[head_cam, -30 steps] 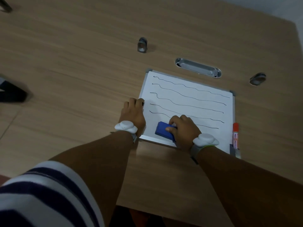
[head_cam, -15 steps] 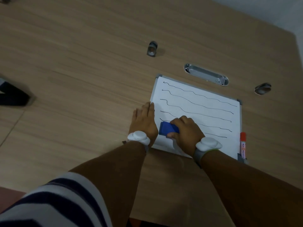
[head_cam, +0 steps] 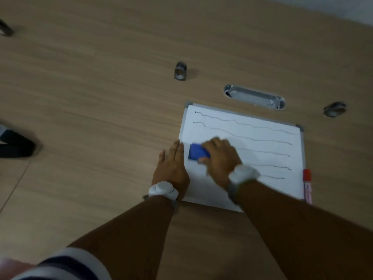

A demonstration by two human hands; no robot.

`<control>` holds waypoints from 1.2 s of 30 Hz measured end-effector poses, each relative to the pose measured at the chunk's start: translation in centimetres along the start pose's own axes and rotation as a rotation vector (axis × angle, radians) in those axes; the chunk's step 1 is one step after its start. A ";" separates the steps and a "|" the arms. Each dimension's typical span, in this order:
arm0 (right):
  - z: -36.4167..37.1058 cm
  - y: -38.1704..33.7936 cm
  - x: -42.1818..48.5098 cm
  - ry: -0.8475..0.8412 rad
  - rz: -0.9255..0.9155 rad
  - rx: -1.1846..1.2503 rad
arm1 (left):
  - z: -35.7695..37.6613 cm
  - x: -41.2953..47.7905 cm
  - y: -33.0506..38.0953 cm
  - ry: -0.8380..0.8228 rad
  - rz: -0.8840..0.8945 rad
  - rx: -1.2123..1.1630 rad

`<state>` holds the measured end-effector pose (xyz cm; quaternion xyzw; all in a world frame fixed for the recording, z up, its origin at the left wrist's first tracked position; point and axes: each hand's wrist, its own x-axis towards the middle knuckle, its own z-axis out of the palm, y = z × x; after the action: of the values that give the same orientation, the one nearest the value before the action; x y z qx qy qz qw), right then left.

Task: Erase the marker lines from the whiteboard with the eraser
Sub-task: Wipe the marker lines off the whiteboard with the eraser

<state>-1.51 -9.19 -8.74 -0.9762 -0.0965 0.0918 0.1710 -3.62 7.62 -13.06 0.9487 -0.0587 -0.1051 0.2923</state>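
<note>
- Right hand (head_cam: pixel 220 156), fingers clamped on the blue eraser (head_cam: pixel 198 152), at the whiteboard (head_cam: pixel 262 158) left side; remaining marker lines (head_cam: pixel 262 140) run rightward, long axes across the board.
- Left hand (head_cam: pixel 171 166) flat, fingers spread, bracing the board's left edge on the tabletop (head_cam: pixel 90 98).
- Motion blur; line portions under the right hand are hidden.

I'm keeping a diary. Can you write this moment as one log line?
right hand wiping blue eraser | left hand steadying whiteboard | lines remain
</note>
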 end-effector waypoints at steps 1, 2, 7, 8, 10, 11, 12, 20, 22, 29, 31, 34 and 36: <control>0.2 0.0 -1.5 -0.005 -0.031 -0.006 | -0.1 0.1 0.0 -0.003 0.000 -0.006; 0.2 0.1 -2.5 -0.014 -0.057 -0.017 | -0.2 0.4 0.1 -0.005 0.003 -0.006; -0.4 1.8 1.0 -0.021 -0.142 -0.086 | -0.4 0.4 0.2 0.016 -0.005 -0.011; -0.9 2.2 2.5 0.006 -0.111 -0.085 | -0.4 0.0 0.5 0.020 0.005 -0.016; -1.6 2.6 6.1 0.054 -0.048 -0.090 | -0.4 -0.2 0.7 0.028 0.019 -0.012; -1.8 2.6 7.6 0.064 -0.022 -0.105 | -0.4 -0.3 0.7 0.027 0.018 -0.008; -1.9 2.6 8.9 0.067 -0.004 -0.113 | -0.4 -0.2 0.7 0.035 0.011 -0.011; 0.2 1.0 3.4 0.083 -0.113 -0.072 | -0.3 -0.1 0.3 0.033 0.005 -0.004; 0.3 1.3 1.6 0.047 -0.154 -0.086 | -0.3 0.0 0.3 0.003 0.016 0.026; -2.4 2.8 10.2 0.078 -0.067 -0.133 | -0.1 0.0 0.4 0.012 0.001 0.031; -2.4 2.4 11.4 0.089 -0.039 -0.145 | -0.2 0.0 0.5 0.032 -0.015 0.006; -1.8 1.7 9.9 0.061 -0.002 -0.141 | -0.3 -0.3 0.3 0.023 -0.006 -0.004; -1.1 1.6 7.1 0.037 -0.053 -0.105 | -0.3 -0.3 0.0 0.014 -0.005 0.005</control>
<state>5.82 -9.46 -9.30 -0.9825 -0.1239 0.0640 0.1236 -3.89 7.80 -12.76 0.9503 -0.0548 -0.0991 0.2899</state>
